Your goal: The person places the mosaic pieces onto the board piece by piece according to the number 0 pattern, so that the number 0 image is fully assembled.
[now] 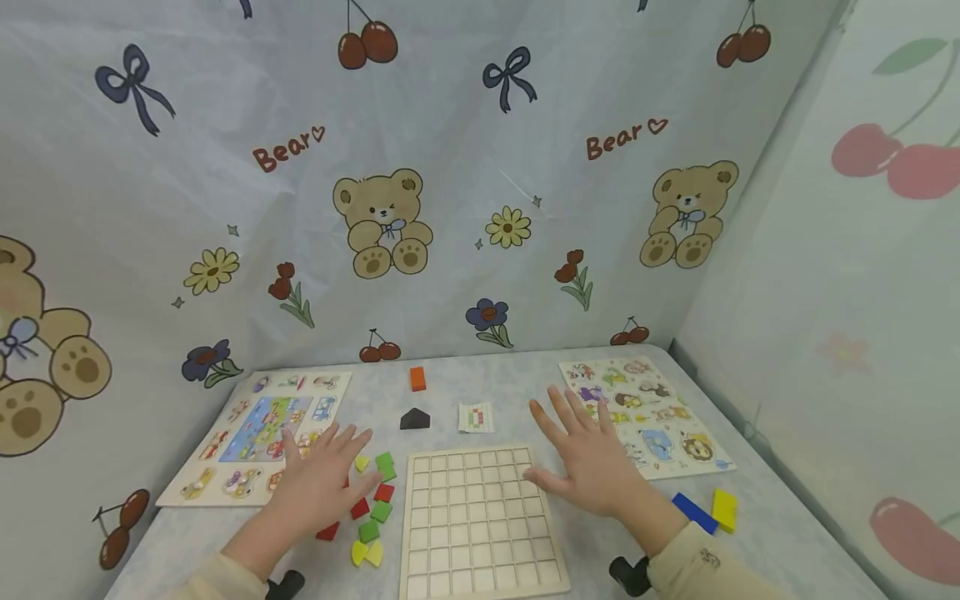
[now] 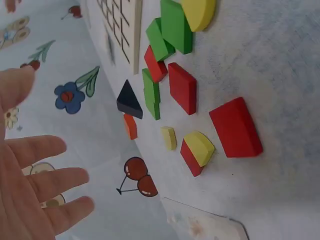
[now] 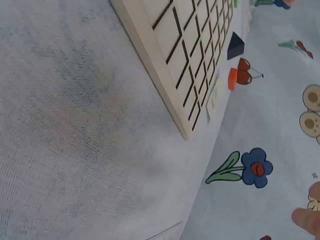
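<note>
Hands are spread, fingers extended and grasping nothing: the left hand point(image 1: 318, 479) at lower left of the frame, the right hand point(image 1: 588, 462) right of centre. Between them, at bottom centre, the grid board point(image 1: 480, 523) lies flat on the tabletop point(image 1: 585, 542). Its side edges run up the frame, converging; foreshortening hides which is its long axis. The right thumb is near its upper right edge, so a low sweep could knock it askew. Coloured pieces point(image 1: 381, 512) crowd under and beside the left hand; a dragging palm could scatter them, and the yellow piece point(image 2: 200, 148) overlapping a red piece point(image 2: 190, 160) might slip. At lower right, the blue block point(image 1: 694, 512) slants from upper left to lower right, where the right sleeve could brush it. Above the board, the dark block point(image 1: 415, 419) points its peak up the frame; the orange block point(image 1: 417, 379) stretches the same way.
</note>
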Tool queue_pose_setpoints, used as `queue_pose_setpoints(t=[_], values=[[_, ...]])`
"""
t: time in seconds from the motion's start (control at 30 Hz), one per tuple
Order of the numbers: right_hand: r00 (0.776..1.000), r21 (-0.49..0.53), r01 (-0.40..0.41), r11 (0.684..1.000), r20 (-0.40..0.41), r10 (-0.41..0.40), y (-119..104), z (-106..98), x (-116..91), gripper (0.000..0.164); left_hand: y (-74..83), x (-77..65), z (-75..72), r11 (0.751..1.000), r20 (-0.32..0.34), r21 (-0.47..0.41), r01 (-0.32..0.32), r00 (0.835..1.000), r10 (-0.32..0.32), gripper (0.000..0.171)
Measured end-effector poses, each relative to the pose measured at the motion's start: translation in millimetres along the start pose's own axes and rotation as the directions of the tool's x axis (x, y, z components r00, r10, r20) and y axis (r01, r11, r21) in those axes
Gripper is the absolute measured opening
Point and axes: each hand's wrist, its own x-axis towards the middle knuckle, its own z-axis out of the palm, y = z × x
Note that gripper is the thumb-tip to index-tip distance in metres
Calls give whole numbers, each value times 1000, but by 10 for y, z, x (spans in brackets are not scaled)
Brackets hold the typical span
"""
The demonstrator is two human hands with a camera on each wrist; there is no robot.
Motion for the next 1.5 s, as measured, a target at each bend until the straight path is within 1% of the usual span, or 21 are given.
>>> queue_pose_setpoints(t=[0.03,0.07,0.13,0.23,0.3,0.37,0.43,0.47,0.5,0.57,0.63,0.77,0.8,0.9,1.03,1.1,1.23,1.33,1.43,1.5], values=[[1000,40,-11,999,13,10,17,6,7,87,-6,15,7,997,28,-57,50,998,-49,72],[999,76,-18,997,33,16,36,17,11,83,-12,28,17,989,51,-111,97,994,-92,67],[995,156,-34,987,100,18,74,58,9,74,-20,57,49,962,81,-203,182,982,-169,62],[979,266,-70,961,204,15,128,183,-6,64,-27,102,91,913,107,-301,274,961,-254,60],[968,342,-96,935,249,8,152,286,-13,57,-47,127,120,887,119,-335,318,948,-295,58],[962,417,-117,901,272,-1,168,377,-21,50,-74,151,158,861,129,-368,351,936,-326,56],[959,483,-126,866,281,-17,176,432,-31,44,-111,173,215,844,129,-392,366,930,-343,51],[960,498,-126,858,281,-22,182,458,-37,42,-132,187,256,834,128,-408,370,928,-349,49],[961,514,-129,848,277,-22,189,476,-44,40,-153,200,298,830,122,-416,371,928,-353,47],[962,534,-137,835,272,-16,217,527,-64,38,-181,223,391,837,107,-407,365,929,-353,42],[965,571,-153,807,262,-3,241,587,-84,37,-208,241,471,849,89,-388,357,932,-351,38],[964,630,-192,752,267,22,271,734,-152,39,-249,259,581,872,70,-335,358,932,-356,39],[963,639,-198,744,269,25,276,766,-170,39,-256,261,599,875,68,-322,361,931,-359,40],[966,651,-192,735,255,27,291,842,-212,39,-279,267,651,886,66,-290,361,931,-358,40],[973,673,-186,716,226,40,304,869,-225,37,-298,274,701,904,34,-264,336,940,-340,35],[971,674,-202,711,231,56,299,864,-229,37,-297,271,710,909,14,-257,327,942,-335,33],[966,664,-227,712,249,76,284,847,-233,38,-290,263,736,904,7,-258,340,937,-350,30],[963,669,-238,704,257,81,275,837,-234,38,-289,258,760,902,4,-253,348,933,-359,29],[962,676,-243,696,261,82,267,833,-233,38,-290,251,772,903,-13,-250,350,931,-365,29],[961,676,-247,694,262,88,263,834,-233,38,-294,254,775,900,-19,-256,352,929,-369,28]])
